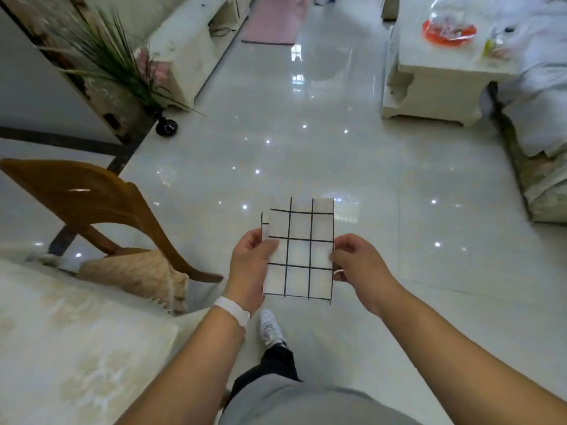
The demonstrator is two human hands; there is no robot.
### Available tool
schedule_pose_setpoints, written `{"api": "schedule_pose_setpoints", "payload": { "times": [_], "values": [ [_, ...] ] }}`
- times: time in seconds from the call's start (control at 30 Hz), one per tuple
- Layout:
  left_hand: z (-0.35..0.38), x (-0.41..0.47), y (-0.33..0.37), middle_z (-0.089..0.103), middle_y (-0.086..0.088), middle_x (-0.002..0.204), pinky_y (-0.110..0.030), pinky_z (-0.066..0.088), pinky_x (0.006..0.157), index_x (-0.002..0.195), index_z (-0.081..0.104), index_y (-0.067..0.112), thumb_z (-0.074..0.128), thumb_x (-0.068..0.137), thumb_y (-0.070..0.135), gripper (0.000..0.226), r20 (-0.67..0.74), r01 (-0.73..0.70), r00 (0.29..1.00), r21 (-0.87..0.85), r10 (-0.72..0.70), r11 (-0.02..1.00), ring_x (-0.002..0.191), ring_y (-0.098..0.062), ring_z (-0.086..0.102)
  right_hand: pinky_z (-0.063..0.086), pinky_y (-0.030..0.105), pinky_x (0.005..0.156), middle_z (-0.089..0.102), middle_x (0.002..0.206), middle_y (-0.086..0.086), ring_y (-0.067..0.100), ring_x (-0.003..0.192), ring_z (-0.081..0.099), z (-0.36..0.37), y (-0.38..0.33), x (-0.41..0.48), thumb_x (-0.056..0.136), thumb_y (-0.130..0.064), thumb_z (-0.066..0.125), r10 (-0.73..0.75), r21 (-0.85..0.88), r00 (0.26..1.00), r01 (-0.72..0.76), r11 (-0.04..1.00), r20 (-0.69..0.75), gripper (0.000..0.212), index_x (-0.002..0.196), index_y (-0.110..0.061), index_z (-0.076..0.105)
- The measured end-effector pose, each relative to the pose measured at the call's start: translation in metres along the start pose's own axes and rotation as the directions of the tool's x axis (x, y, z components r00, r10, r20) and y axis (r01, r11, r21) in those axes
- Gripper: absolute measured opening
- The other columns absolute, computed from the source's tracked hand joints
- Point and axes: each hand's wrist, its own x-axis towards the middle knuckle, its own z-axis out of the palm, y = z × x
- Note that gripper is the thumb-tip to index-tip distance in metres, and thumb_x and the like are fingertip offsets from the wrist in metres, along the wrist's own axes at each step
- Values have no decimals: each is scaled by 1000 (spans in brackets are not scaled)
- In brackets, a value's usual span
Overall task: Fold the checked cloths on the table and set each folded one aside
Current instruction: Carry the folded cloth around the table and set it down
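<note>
Holding the checked cloth [299, 250] in the air over the glossy floor [306, 148], where it is already a small layered rectangle, the person looks to be finishing its fold. The next move, I judge, is one more halving or carrying it to the pale surface [61, 332] at lower left, beside the wooden chair [92, 194]. The left hand [250, 265] grips the cloth's left edge, thumb on top; the right hand [356, 262] pinches the right edge with curled fingers.

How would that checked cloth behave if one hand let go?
Probably light: the checked cloth is held aloft by pinches of the left hand and right hand. Likely floppy: it looks thin, with a folded layer offset at its upper left.
</note>
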Motion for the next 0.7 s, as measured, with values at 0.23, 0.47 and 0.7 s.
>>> {"api": "schedule_pose_setpoints", "payload": {
  "times": [0.23,0.47,0.7],
  "values": [
    [-38,94,59,70,-9,88,-51,54,83,93,65,13,56,90,-1,17,27,1,1000,-149,3,989,82,-26,65,46,27,56,50,76,3,16,66,48,75,-75,74,88,3,57,-40,-87,999,42,995,26,19,83,-15,56],
    [-96,159,108,72,-17,101,-53,57,82,103,65,9,56,90,1,17,-12,5,1000,-231,-8,973,88,-32,69,45,29,61,51,70,-4,14,64,48,159,-133,127,87,0,58,-109,-150,989,123,981,99,19,81,-18,57],
    [-123,212,130,69,-21,111,-59,43,99,107,67,7,56,91,5,20,-65,76,993,-261,-96,962,109,-44,60,40,29,59,51,71,-1,15,63,45,204,-170,181,86,1,57,-149,-185,976,177,967,157,18,84,-17,60]
  ]
}}
